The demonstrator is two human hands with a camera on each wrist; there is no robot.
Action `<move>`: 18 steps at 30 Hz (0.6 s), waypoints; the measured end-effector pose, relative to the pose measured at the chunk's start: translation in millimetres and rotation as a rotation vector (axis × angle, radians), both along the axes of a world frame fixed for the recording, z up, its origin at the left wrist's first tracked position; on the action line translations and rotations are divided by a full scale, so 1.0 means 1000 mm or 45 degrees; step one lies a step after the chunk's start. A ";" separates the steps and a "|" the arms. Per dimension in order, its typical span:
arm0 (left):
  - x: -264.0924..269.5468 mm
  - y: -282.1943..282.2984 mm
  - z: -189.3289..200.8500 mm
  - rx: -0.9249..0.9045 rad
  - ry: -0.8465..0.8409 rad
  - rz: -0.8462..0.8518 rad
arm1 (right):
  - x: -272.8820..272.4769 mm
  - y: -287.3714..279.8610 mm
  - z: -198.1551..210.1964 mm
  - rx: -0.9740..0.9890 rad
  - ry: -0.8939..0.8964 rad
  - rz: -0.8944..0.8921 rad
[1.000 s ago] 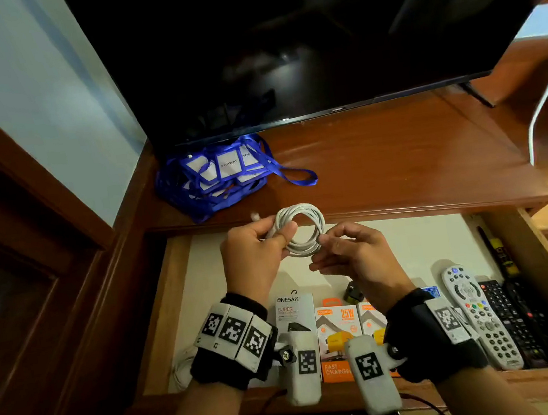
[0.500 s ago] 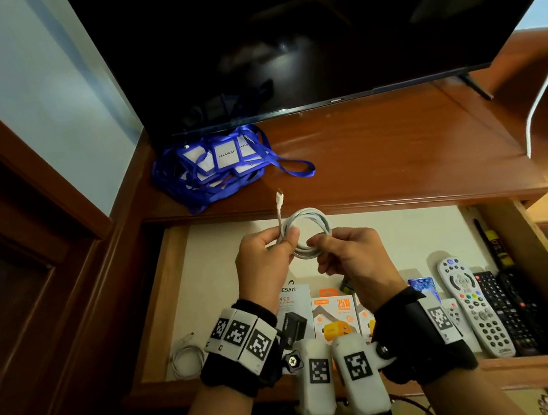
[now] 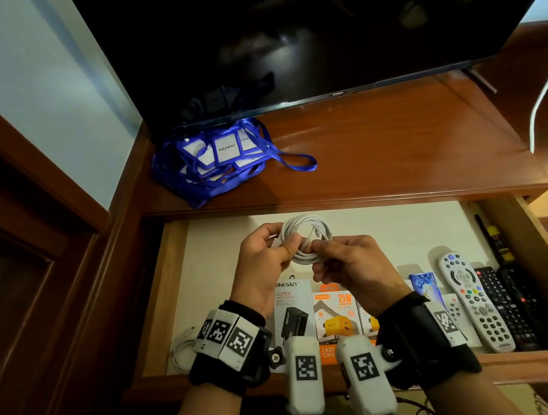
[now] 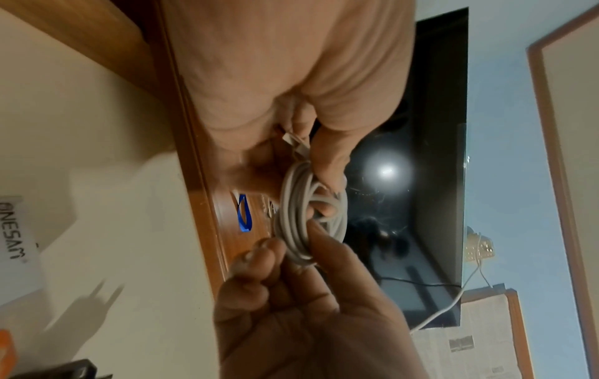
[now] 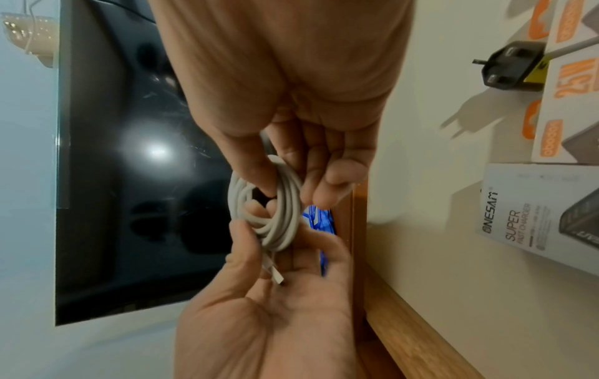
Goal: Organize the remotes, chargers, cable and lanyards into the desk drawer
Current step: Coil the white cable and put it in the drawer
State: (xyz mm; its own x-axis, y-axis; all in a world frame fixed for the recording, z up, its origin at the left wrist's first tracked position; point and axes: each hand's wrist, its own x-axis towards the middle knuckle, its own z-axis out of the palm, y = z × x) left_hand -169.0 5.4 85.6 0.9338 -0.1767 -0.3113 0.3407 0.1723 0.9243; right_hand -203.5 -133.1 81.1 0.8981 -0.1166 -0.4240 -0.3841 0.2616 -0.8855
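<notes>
Both hands hold a coiled white cable (image 3: 313, 233) above the open drawer (image 3: 179, 288). My left hand (image 3: 271, 252) grips the coil's left side, and a plug end lies against its palm (image 5: 275, 274). My right hand (image 3: 327, 256) pinches strands at the coil's lower right, as the wrist views show (image 4: 304, 212) (image 5: 278, 205). Blue lanyards (image 3: 221, 158) with badge holders are heaped on the desk top at the back left. In the drawer lie charger boxes (image 3: 293, 308) (image 3: 336, 317), a grey remote (image 3: 474, 300) and black remotes (image 3: 505, 306).
A second white cable (image 3: 181, 351) lies in the drawer's front left corner. A dark TV (image 3: 313, 30) stands on the desk (image 3: 413, 142) behind the lanyards. A white wire (image 3: 547, 87) hangs at the right. A loose black plug (image 5: 512, 66) lies by the boxes.
The plug end that stuck up above the coil half a second ago is now tucked down into the hands. Both hands stayed together over the drawer's middle.
</notes>
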 end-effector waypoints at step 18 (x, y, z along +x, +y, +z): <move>0.008 0.016 -0.011 -0.534 0.099 -0.252 | 0.013 0.001 -0.008 0.254 0.080 0.173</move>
State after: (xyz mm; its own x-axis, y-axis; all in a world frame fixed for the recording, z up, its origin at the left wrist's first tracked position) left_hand -160.8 21.7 74.1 0.8461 -0.4748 -0.2423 0.4701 0.4503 0.7591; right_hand -190.3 -132.1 73.6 0.8712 0.0947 -0.4818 -0.4800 0.3709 -0.7950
